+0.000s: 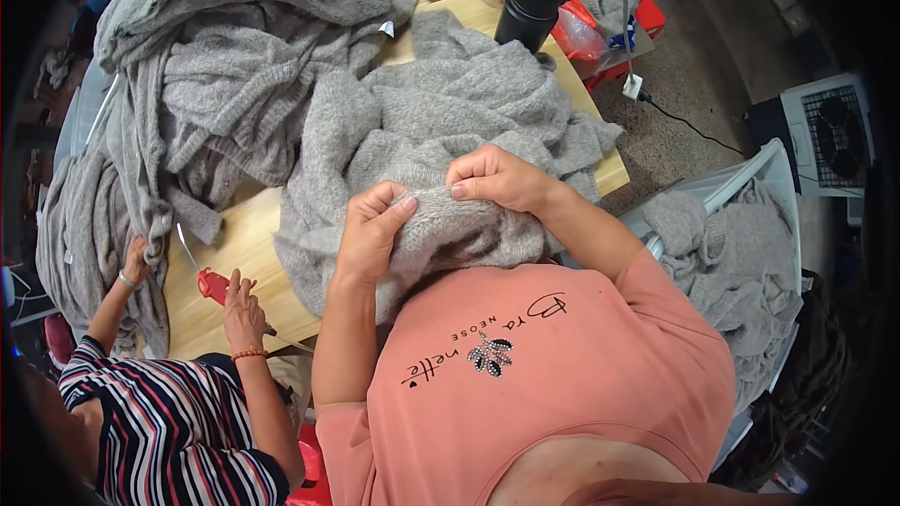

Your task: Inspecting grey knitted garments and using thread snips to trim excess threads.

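She has the grey knitted garment point(441, 131) pulled to the near edge of the desk point(239, 248), its hem bunched against her chest. Her left hand point(370, 230) is closed on a fold of it, thumb on top and fingers curled under. Her right hand point(497, 178), just beside the left, pinches the same ridge of knit in a near fist. Both grips look firm.

To my eye she is checking or working along the edge. That would go best with the hands kept close together, stretching only the short span between them, so the loose knit does not distort. The bulk should stay on the desk to carry its own weight.

Left of the garment a second person in a striped top reaches toward a red-handled tool point(214, 286). A black flask point(532, 5) stands beyond the garment.
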Available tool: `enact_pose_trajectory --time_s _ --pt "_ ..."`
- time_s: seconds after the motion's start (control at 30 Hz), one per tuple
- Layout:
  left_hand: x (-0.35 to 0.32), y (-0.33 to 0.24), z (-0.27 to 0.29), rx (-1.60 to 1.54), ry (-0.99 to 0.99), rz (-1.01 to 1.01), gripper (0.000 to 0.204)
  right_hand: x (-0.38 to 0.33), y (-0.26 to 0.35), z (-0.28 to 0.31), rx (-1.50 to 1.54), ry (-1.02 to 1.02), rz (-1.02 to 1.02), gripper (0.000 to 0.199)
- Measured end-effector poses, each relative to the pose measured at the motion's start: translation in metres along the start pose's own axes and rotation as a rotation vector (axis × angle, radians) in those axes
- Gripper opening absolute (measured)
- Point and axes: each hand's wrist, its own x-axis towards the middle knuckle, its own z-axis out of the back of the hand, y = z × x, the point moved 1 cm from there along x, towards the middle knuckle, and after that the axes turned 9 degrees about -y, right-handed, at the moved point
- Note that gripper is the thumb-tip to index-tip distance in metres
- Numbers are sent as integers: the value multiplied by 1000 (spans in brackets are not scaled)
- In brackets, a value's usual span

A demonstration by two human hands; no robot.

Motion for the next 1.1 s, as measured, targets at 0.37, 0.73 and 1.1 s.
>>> enact_pose_trajectory --time_s 0.37,0.73,1.1 --pt "-3 -9 20 115 -37 -123 9 -10 -4 7 112 -92 -46 11" --pt "-11 -6 3 382 5 -239 13 -10 -3 -5 -191 -71 146 5" --pt "-15 13 -35 153 -71 -143 4 -3 -15 -32 -429 -323 409 11"
